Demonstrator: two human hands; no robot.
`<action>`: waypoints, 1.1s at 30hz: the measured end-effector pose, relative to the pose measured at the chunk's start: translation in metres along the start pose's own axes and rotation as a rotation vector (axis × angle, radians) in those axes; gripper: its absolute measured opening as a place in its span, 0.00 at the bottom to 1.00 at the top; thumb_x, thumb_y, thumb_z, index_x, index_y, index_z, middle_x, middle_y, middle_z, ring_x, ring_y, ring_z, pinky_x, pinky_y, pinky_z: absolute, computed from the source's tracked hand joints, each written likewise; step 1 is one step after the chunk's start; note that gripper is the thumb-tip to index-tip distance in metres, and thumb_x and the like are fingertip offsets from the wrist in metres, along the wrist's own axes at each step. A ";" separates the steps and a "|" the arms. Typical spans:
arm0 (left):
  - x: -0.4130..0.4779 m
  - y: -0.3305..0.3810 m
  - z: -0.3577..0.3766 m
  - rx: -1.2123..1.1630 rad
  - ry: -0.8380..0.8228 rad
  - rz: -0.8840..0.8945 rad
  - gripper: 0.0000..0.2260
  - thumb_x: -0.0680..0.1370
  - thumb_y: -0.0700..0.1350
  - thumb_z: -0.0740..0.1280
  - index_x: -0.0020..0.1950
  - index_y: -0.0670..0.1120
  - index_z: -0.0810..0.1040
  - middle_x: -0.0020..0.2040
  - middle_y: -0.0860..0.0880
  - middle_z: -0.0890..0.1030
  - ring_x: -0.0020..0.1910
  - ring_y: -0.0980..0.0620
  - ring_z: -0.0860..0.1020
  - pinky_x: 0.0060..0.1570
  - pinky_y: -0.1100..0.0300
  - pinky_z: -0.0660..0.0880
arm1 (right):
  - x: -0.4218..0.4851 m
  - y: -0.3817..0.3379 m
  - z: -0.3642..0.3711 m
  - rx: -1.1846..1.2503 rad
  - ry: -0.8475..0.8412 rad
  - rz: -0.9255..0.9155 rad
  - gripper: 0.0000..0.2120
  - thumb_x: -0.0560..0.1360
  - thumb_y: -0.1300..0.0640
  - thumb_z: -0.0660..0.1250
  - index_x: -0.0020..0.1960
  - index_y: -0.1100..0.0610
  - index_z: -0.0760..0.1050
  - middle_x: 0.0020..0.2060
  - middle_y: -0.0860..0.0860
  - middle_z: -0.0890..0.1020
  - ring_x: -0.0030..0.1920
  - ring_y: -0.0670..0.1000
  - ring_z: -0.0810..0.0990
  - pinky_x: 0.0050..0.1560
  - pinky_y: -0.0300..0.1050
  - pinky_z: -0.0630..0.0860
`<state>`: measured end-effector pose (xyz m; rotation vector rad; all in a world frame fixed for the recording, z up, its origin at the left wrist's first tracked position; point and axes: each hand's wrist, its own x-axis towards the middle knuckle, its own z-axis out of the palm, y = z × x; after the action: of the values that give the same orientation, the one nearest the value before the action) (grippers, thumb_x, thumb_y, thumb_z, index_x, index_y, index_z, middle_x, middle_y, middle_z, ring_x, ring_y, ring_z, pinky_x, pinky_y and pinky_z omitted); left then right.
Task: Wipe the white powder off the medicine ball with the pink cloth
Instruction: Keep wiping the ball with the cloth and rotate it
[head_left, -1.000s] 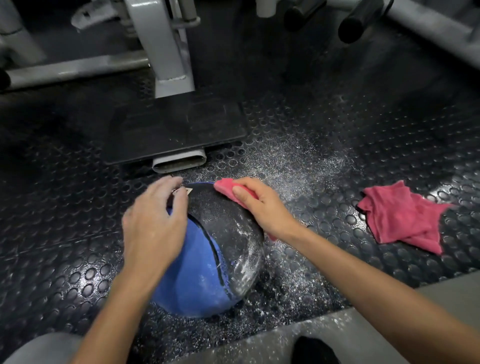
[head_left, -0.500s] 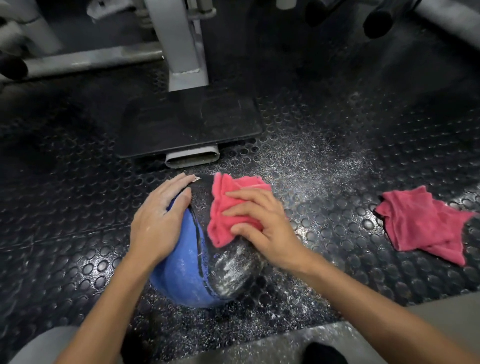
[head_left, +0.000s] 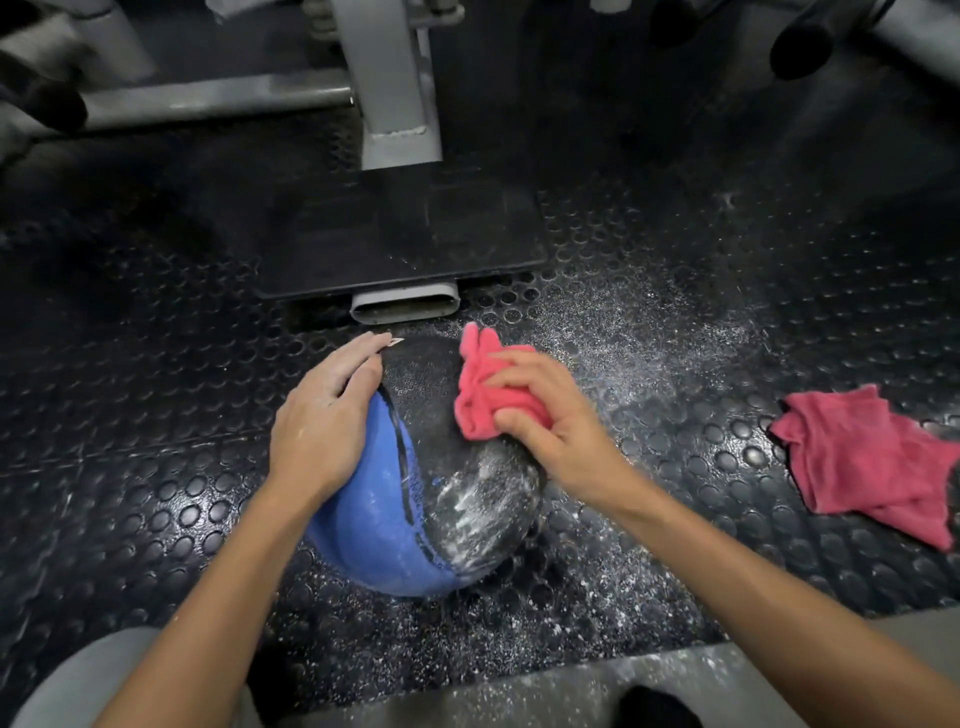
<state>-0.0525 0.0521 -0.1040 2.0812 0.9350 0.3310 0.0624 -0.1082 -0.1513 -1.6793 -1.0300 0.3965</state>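
Note:
A blue and black medicine ball (head_left: 415, 499) rests on the studded black rubber floor in the middle of the view. White powder streaks its black lower right side. My left hand (head_left: 322, 421) lies flat on the ball's upper left, fingers spread over the blue panel. My right hand (head_left: 545, 421) is bunched around a pink cloth (head_left: 483, 395) and presses it onto the black top right of the ball.
A second pink cloth (head_left: 867, 457) lies crumpled on the floor at the right. White powder is scattered on the floor (head_left: 649, 332) around and beyond the ball. A grey machine post (head_left: 389, 88) on a black base plate (head_left: 395, 244) stands just behind the ball.
My right hand has drawn the pink cloth from the ball's far edge onto its black top and bunched it up. The left hand stays on the ball.

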 end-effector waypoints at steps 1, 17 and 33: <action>0.000 0.002 0.002 0.020 0.014 -0.020 0.12 0.78 0.54 0.57 0.57 0.67 0.74 0.65 0.63 0.73 0.66 0.59 0.68 0.67 0.56 0.62 | 0.002 0.002 -0.004 0.084 0.027 0.071 0.09 0.70 0.44 0.60 0.50 0.40 0.72 0.58 0.42 0.73 0.61 0.51 0.69 0.63 0.61 0.66; 0.016 0.019 0.006 0.133 0.040 -0.166 0.16 0.80 0.52 0.53 0.65 0.61 0.72 0.68 0.57 0.71 0.67 0.49 0.68 0.64 0.54 0.62 | 0.023 0.005 -0.022 0.091 0.033 0.381 0.05 0.78 0.54 0.57 0.47 0.45 0.69 0.41 0.46 0.76 0.34 0.39 0.76 0.34 0.33 0.71; 0.005 0.026 0.013 0.207 0.075 -0.109 0.16 0.81 0.50 0.53 0.65 0.60 0.71 0.69 0.59 0.70 0.67 0.52 0.67 0.61 0.56 0.61 | 0.022 0.004 -0.026 0.054 0.003 0.508 0.05 0.79 0.52 0.56 0.46 0.48 0.69 0.37 0.51 0.77 0.32 0.50 0.76 0.32 0.42 0.74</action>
<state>-0.0292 0.0380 -0.0925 2.2058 1.1648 0.2660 0.0944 -0.1070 -0.1402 -1.8827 -0.5714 0.7419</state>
